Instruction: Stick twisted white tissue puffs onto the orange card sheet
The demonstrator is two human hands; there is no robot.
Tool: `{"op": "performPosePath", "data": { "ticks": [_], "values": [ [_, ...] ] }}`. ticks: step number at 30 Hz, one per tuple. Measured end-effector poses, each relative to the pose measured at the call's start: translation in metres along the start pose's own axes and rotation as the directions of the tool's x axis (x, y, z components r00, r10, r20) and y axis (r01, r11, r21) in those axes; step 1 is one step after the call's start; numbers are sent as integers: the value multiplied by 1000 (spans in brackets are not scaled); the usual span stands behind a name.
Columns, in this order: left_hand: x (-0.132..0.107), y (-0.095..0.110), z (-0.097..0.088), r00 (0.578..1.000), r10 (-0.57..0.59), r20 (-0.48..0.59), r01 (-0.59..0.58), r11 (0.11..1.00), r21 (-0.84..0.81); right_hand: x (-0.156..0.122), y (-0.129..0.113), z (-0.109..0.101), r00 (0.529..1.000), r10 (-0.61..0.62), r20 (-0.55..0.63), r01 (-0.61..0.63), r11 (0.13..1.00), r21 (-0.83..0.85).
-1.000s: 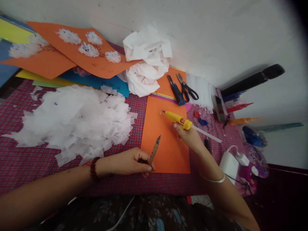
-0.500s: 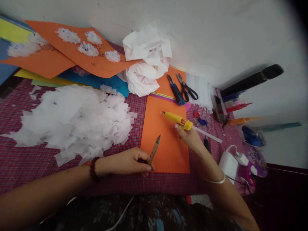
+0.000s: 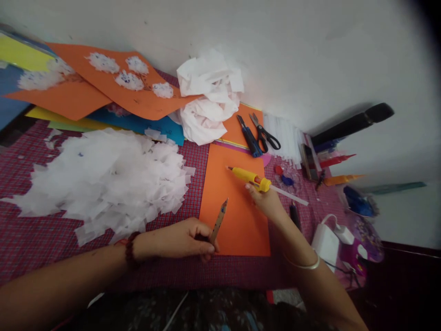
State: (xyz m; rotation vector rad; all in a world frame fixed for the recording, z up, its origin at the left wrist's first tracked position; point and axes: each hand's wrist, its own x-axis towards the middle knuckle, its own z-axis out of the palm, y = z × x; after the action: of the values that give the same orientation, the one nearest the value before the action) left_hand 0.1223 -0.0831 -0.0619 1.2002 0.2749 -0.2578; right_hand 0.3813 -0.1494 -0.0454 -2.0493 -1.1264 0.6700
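Note:
My left hand point(image 3: 179, 240) is closed around the lower end of a tan pencil point(image 3: 219, 221) with a pointed, dark-marked tip. The pencil slants upward over the lower left part of an orange paper sheet point(image 3: 237, 232). In my right hand point(image 3: 267, 202) is a yellow glue gun point(image 3: 248, 178), its nozzle directed left above the upper part of that sheet. A long translucent glue stick point(image 3: 289, 195) juts out of the gun's rear. Whether the nozzle touches the paper I cannot tell.
A heap of white tissue squares point(image 3: 113, 174) covers the left side. Behind lie crumpled white paper point(image 3: 208, 96), orange sheets with white flowers point(image 3: 113, 87), a blue cutter point(image 3: 251, 140) and scissors point(image 3: 264, 134). White adapters point(image 3: 325, 242) and a black brush-like stick point(image 3: 351, 124) are at the right.
The whole scene sits slightly lower in the picture as the camera has shifted. Both hands keep their holds on the pencil and the glue gun, with little other movement.

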Motion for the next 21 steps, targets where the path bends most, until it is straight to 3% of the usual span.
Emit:
{"op": "performPosePath", "data": {
  "ticks": [7, 21],
  "values": [
    [1, 0, 1, 1000, -4, -24, 4, 1000, 2, -2, -1, -8, 999, -26, 46, 25, 1000, 11],
    [-2, 5, 1, 1000, -22, -8, 22, 1000, -10, -2, 5, -4, 1000, -3, 15, 2, 998, 56]
  ]
}}
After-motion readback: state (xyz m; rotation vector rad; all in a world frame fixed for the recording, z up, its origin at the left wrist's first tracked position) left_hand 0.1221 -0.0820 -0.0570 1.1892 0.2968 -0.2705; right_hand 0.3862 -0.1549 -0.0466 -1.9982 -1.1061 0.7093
